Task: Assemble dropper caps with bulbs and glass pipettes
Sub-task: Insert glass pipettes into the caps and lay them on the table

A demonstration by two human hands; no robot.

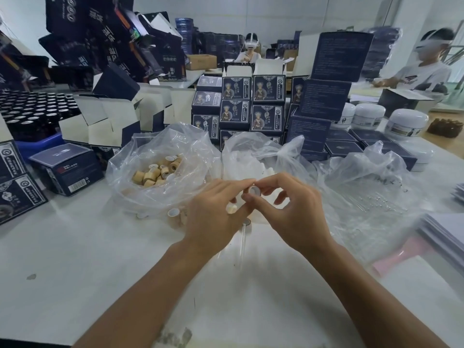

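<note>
Surface: white table (75,247), glossy, with a bright glare patch at 6 o'clock between the forearms.
Room: pale walls; dark blue printed boxes (251,104) stacked at 12 o'clock, more heaped at 10 to 11 o'clock; open-flapped cartons (108,121) at 10 o'clock; a tray of dark bottles (32,109) at 9 to 10 o'clock; white jars (406,121) at 2 o'clock; paper sheets (444,234) at 3 o'clock. Two people in white headsets sit at the far tables.
Bag of caps (155,169): clear plastic, mouth open, at 11 o'clock of the hands; tan ring caps piled inside.
Bag of bulbs (251,154): clear plastic at 12 o'clock, just behind the hands; white pieces inside, blurred.
Third bag (371,182): clear plastic at 2 o'clock; thin glass pipettes lie in it, hard to make out.
Cap in hand (254,190): tan ring with white lining, at scene centre above the table; its open end faces the camera, short axis running roughly toward the viewer.
Left hand (213,217): fingers extended, tips touching the cap from 9 o'clock; a pale piece (231,209) shows under them, whether gripped I cannot tell.
Right hand (288,212): thumb and forefinger pinch the cap; other fingers curled loosely.
Glass pipette (243,237): lies on the table below the hands, long axis running 12 to 6 o'clock.
Loose caps (173,212): on the table at 9 o'clock of the left hand, one with its white-lined mouth up.
</note>
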